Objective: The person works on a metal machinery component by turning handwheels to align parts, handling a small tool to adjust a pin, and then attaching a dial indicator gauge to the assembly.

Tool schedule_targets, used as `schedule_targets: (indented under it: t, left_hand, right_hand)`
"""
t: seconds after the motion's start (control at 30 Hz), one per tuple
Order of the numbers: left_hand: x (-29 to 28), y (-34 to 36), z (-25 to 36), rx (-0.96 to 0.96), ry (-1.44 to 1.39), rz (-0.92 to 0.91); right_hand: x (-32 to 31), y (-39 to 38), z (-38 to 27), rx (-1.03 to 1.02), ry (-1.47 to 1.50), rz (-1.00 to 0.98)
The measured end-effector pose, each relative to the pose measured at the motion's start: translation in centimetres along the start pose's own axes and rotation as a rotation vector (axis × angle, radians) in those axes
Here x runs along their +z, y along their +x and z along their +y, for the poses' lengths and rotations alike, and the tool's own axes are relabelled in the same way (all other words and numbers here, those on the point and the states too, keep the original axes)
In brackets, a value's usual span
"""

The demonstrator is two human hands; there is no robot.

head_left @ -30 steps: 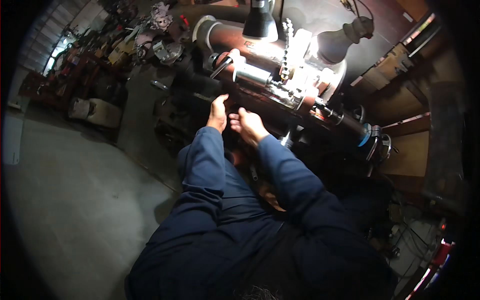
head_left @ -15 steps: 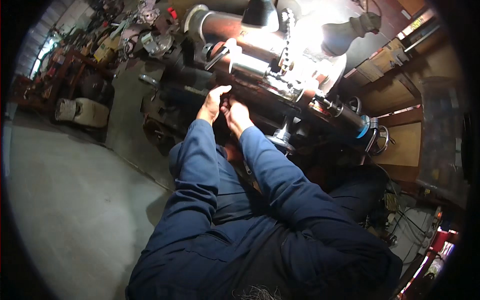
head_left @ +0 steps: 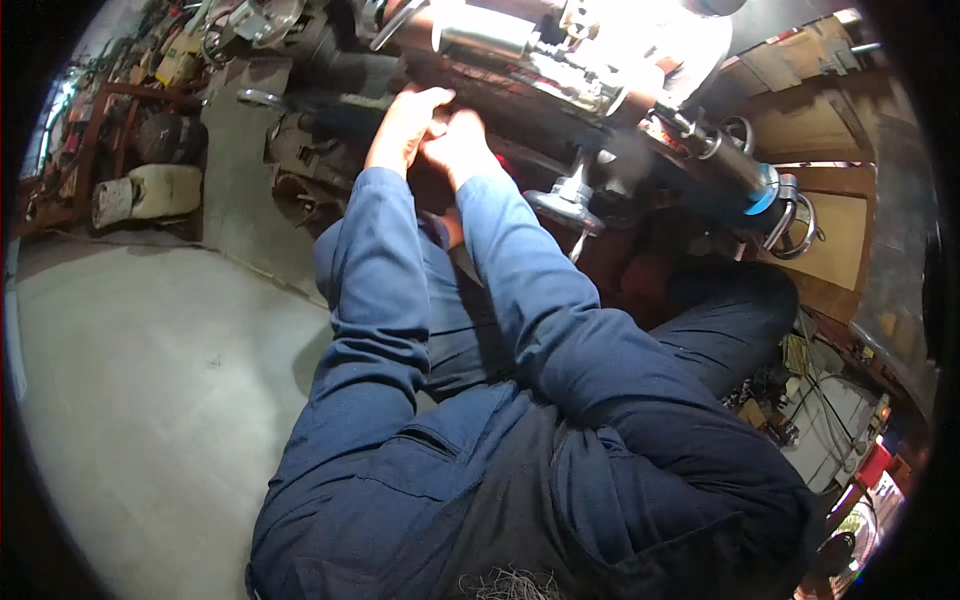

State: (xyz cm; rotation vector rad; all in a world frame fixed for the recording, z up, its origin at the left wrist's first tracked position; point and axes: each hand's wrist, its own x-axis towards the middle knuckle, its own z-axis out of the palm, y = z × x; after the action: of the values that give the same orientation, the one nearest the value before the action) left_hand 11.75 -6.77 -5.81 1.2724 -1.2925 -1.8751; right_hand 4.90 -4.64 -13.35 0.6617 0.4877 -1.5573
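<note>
My left hand (head_left: 403, 128) and my right hand (head_left: 458, 148) are close together against the dark front of a lathe-like machine (head_left: 500, 105), below its bright shaft. The left thumb points to the right while the fingers curl away from view. The right fingers are bent in toward the left hand. Whatever lies between the hands is too small and shaded to make out. Right of my right hand is a metal handwheel (head_left: 563, 207). A polished cylinder (head_left: 487, 33) lies along the machine above both hands.
At the machine's right end are a blue band (head_left: 764, 190) and another handwheel (head_left: 803, 228). A pale plastic canister (head_left: 165, 192) lies at the left beside a rack of parts. Cables (head_left: 825, 405) run over clutter at the lower right. Bare concrete floor (head_left: 160, 350) spreads at the left.
The view has tilted, so the machine and both hands appear higher in the picture and the lamp heads are mostly out of view. My hands remain close together at the same part of the machine.
</note>
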Motion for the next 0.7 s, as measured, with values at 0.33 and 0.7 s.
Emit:
schedule_targets:
  t: [0.33, 0.7]
  left_hand:
    - [-11.4, -1.4, 4.1, 0.393, 0.444, 0.653]
    - [-7.8, -0.3, 6.6, 0.508, -0.205, 0.362]
  right_hand:
    - [-6.7, -23.1, -5.3, 0.06, -1.912, -0.567]
    - [-8.3, -37.6, -20.5, -0.846, -1.981, 0.244]
